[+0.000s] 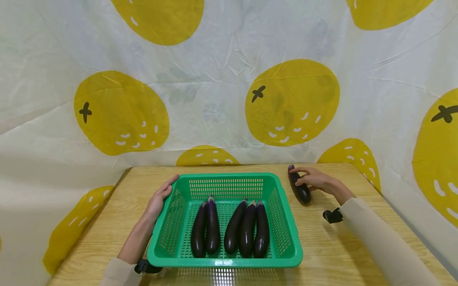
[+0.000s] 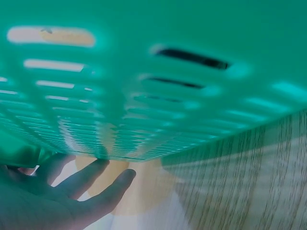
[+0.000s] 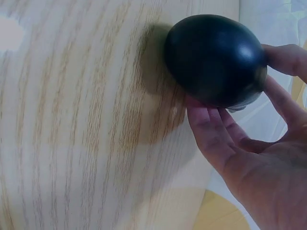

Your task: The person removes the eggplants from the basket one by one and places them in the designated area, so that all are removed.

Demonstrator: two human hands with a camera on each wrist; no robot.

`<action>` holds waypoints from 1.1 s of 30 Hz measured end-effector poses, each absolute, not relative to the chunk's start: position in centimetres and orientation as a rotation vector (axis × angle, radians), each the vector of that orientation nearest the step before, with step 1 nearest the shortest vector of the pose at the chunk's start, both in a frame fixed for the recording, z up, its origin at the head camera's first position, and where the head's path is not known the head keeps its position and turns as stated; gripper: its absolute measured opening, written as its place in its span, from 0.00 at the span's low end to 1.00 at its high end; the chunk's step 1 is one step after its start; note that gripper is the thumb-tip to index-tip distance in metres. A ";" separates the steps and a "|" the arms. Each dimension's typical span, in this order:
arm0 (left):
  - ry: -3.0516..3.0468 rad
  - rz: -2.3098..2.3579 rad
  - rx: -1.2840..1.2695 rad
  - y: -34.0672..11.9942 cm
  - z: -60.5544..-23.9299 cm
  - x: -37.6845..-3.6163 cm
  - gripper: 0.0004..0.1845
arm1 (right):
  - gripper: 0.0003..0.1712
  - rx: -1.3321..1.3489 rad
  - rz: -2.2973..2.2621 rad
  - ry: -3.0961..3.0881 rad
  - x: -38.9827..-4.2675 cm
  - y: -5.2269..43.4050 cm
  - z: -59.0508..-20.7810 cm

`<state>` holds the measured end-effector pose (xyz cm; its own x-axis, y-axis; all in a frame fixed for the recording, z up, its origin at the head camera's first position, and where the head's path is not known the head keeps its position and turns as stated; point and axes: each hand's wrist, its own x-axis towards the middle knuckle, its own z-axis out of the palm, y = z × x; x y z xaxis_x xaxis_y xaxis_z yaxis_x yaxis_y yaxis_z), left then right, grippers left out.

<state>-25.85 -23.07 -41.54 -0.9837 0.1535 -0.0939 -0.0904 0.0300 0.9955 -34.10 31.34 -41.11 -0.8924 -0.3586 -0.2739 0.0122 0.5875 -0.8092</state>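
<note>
Your right hand (image 1: pixel 318 180) curls its fingers around the loose eggplant (image 1: pixel 299 186); left hand (image 1: pixel 159 198) flat, relaxed, on the basket (image 1: pixel 229 260) wall.
Eggplant lies on the wooden table (image 1: pixel 340 254), right of the basket of five; orange-print cloth (image 1: pixel 229 79) behind.

Green perforated plastic basket (image 1: pixel 286 222) holding five glossy dark purple eggplants (image 1: pixel 229 228). A sixth eggplant (image 1: pixel 299 186), dark purple and nearly black in the right wrist view, lies on the pale wood-grain table (image 1: pixel 343 254). White backdrop cloth (image 1: pixel 222 79) printed with large yellow oranges bearing black star-shaped stem marks and white dashes. Cream sleeves (image 1: pixel 386 242); black wrist mounts (image 1: pixel 332 215).
</note>
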 end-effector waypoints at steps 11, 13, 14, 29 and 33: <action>2.129 2.080 0.107 -23.1 -41.7 -26.0 0.28 | 0.39 -0.282 -1.134 2.493 -34.3 31.5 -41.1; 2.122 2.084 0.104 -23.1 -41.7 -26.0 0.28 | 0.39 -0.287 -1.147 2.484 -34.3 31.6 -41.0; 2.123 2.084 0.103 -23.1 -41.7 -26.0 0.28 | 0.39 -0.289 -1.156 2.478 -34.3 31.6 -41.0; 2.125 2.081 0.068 -23.0 -41.6 -25.8 0.27 | 0.38 -0.309 -1.157 2.499 -34.1 31.8 -39.5; 2.119 2.088 0.062 -23.0 -41.6 -25.8 0.27 | 0.37 -0.370 -1.236 2.538 -34.2 31.6 -38.1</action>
